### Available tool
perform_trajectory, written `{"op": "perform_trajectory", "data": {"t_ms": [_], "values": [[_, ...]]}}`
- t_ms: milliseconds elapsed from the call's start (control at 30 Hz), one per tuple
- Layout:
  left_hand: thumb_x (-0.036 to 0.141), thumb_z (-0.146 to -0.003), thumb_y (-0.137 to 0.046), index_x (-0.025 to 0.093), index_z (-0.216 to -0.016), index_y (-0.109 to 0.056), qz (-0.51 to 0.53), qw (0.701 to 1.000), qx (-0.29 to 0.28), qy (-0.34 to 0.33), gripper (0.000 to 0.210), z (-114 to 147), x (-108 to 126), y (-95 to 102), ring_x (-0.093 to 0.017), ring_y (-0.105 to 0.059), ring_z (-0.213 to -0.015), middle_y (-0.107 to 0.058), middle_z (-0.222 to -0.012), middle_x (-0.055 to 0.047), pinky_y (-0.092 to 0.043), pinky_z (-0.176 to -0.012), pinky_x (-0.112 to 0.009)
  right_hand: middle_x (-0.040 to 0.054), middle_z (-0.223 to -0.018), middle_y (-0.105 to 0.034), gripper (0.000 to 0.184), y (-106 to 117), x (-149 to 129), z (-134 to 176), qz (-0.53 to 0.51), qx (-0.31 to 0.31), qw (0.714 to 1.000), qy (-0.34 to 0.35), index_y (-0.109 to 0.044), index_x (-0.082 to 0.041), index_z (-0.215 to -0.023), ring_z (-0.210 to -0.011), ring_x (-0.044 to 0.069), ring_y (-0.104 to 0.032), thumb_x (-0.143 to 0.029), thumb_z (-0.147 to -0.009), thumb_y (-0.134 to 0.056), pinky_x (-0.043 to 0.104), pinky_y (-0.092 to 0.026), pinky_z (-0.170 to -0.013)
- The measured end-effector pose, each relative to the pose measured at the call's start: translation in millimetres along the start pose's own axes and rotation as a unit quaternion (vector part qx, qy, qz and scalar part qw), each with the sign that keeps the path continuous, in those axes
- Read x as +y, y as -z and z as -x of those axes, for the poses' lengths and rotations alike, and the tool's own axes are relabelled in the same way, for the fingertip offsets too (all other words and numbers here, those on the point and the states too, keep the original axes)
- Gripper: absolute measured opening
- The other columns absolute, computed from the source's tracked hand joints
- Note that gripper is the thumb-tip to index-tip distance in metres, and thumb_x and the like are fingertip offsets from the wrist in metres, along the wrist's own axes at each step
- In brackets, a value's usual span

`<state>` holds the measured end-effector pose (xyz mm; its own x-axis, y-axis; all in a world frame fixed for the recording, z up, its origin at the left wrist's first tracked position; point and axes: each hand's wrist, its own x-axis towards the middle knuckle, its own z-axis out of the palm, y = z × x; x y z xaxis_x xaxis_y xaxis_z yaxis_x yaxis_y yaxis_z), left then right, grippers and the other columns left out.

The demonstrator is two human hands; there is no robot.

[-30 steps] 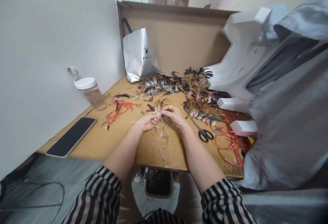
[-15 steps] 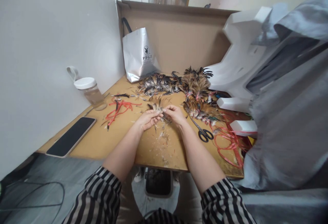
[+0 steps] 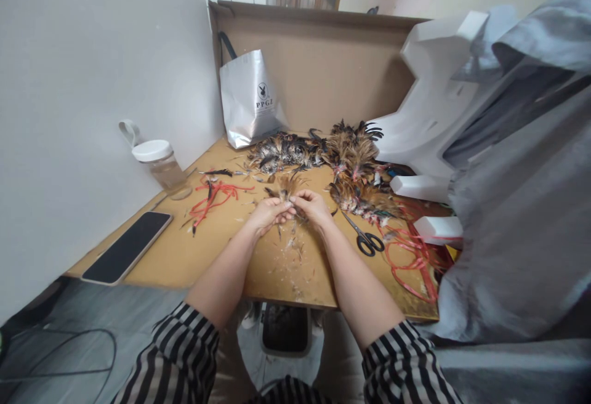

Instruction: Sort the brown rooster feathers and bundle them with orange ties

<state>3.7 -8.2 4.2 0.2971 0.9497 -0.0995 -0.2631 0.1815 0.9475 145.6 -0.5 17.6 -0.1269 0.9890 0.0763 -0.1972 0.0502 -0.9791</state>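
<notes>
Brown cardboard panel (image 3: 332, 71) stands upright behind the yellow-brown table (image 3: 184, 268), which is the work surface in my head view. I observe both hands at table centre, close together. Left hand (image 3: 271, 214): narrow, thumb and fingers pinched on the feather bunch (image 3: 289, 183). Right hand (image 3: 314, 207): narrow, fingertips pinched at the same bunch, beside the left thumb. Feather bunch: located between the hands, tips fanned away from the wearer; I cannot tell how its base is arranged, as the fingers cover it. Scissors (image 3: 361, 231) lie right of the right hand, near a row of brown feather bundles (image 3: 364, 199). Dark feather pile (image 3: 290, 151): beyond the hands, near the silver bag (image 3: 252, 99). Red strips (image 3: 215, 197) lie to the left.
</notes>
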Motion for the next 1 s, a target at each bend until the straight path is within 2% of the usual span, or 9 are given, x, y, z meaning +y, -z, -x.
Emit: {"op": "perform_trajectory", "data": {"t_ms": [133,467,633,767,900,1000], "values": [[0.031,-0.063,-0.07,0.008,-0.077,-0.064,-0.054,0.999,0.008,-0.006,0.028,1,1,-2.7,-0.009,-0.058,-0.054,-0.068,-0.077,-0.012,-0.042,-0.048,-0.017,-0.0043,-0.052,-0.055,0.026,1,1,-1,-0.002,-0.01,1.0,-0.021,-0.059,-0.015,-0.063,-0.046,0.007,-0.043,-0.033,-0.051,-0.073,0.021,-0.032,-0.048],[0.034,-0.064,-0.069,0.008,-0.073,-0.063,-0.052,0.998,-0.023,-0.01,0.027,4,4,-3.0,-0.005,-0.052,-0.048,-0.066,-0.072,-0.009,-0.037,-0.044,-0.015,-0.0037,-0.053,-0.054,0.028,0,2,0,-0.042,-0.024,0.998,-0.04,-0.057,-0.016,-0.062,-0.047,0.008,-0.045,-0.036,-0.05,-0.073,0.022,-0.033,-0.049],[0.033,-0.064,-0.067,0.008,-0.068,-0.063,-0.088,0.996,0.004,-0.035,0.026,2,2,-3.3,-0.006,-0.052,-0.046,-0.065,-0.067,-0.008,-0.038,-0.043,-0.017,-0.0045,-0.053,-0.053,0.029,-1,-1,2,0.048,-0.016,0.999,-0.003,-0.058,-0.015,-0.066,-0.047,0.007,-0.042,-0.037,-0.052,-0.071,0.022,-0.032,-0.05],[0.031,-0.066,-0.064,0.009,-0.066,-0.062,-0.139,0.988,0.024,-0.061,0.022,1,0,-5.1,-0.008,-0.053,-0.045,-0.064,-0.063,-0.007,-0.038,-0.042,-0.018,-0.0056,-0.048,-0.047,0.027,-2,-1,3,0.119,-0.034,0.992,0.038,-0.053,-0.016,-0.057,-0.046,0.007,-0.039,-0.039,-0.056,-0.068,0.022,-0.03,-0.048],[0.025,-0.067,-0.062,0.01,-0.066,-0.063,-0.176,0.98,0.039,-0.08,0.015,-3,-4,-5.2,-0.008,-0.05,-0.043,-0.061,-0.053,-0.004,-0.038,-0.043,-0.018,-0.0054,-0.044,-0.044,0.03,-2,-1,3,0.157,-0.003,0.987,0.042,-0.049,-0.016,-0.05,-0.045,0.007,-0.037,-0.04,-0.059,-0.065,0.021,-0.028,-0.046],[0.022,-0.066,-0.062,0.011,-0.065,-0.064,-0.176,0.979,0.057,-0.091,0.012,-5,-7,-4.5,-0.007,-0.048,-0.043,-0.061,-0.054,-0.004,-0.037,-0.044,-0.018,-0.0057,-0.043,-0.043,0.03,-1,-2,2,0.18,0.012,0.982,0.048,-0.048,-0.016,-0.048,-0.045,0.007,-0.035,-0.039,-0.058,-0.065,0.021,-0.026,-0.045]]}}
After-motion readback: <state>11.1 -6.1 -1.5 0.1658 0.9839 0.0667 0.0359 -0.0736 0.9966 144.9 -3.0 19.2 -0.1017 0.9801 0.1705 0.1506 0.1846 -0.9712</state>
